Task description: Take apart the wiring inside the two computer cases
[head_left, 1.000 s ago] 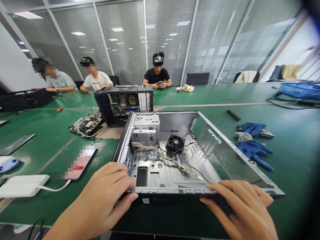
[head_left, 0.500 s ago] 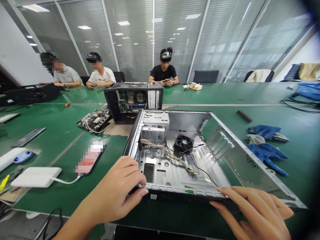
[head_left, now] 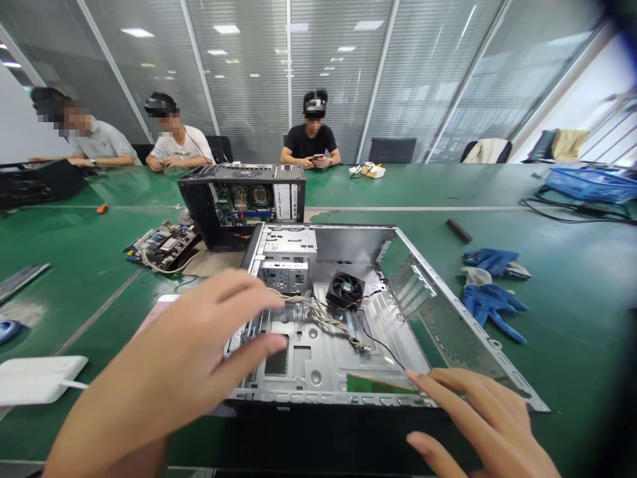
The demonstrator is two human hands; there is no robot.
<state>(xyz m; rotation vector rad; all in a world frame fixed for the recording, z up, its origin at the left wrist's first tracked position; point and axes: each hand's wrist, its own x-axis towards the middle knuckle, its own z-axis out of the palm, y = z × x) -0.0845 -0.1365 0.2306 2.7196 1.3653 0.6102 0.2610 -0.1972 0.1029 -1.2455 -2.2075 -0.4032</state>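
Observation:
An open silver and black computer case (head_left: pixel 318 378) lies on its side in front of me. My left hand (head_left: pixel 174 365) hovers over its near left corner, thumb and fingers spread with nothing between them. At the near right edge is my right hand (head_left: pixel 482 411), its fingers apart and the fingertips close to the rim; contact is unclear. Inside the case sit a black cooling fan (head_left: pixel 346 290), a twisted bundle of beige cables (head_left: pixel 328 318) and a metal drive cage (head_left: pixel 288 255). Along the near inner wall shows a narrow green board (head_left: pixel 381 384).
Behind stands a second computer case (head_left: pixel 293 199) with a motherboard inside; a loose circuit board (head_left: pixel 164 244) lies left of it. A white power bank (head_left: pixel 42 380) and a partly hidden phone (head_left: pixel 158 309) are left. Blue gloves (head_left: pixel 490 302) lie right. Several people sit across the table.
My left hand has let go of the case's near edge and lifted, opening its fingers. My right hand has loosened from the rim. The camera view has shifted right, and more of the green board shows.

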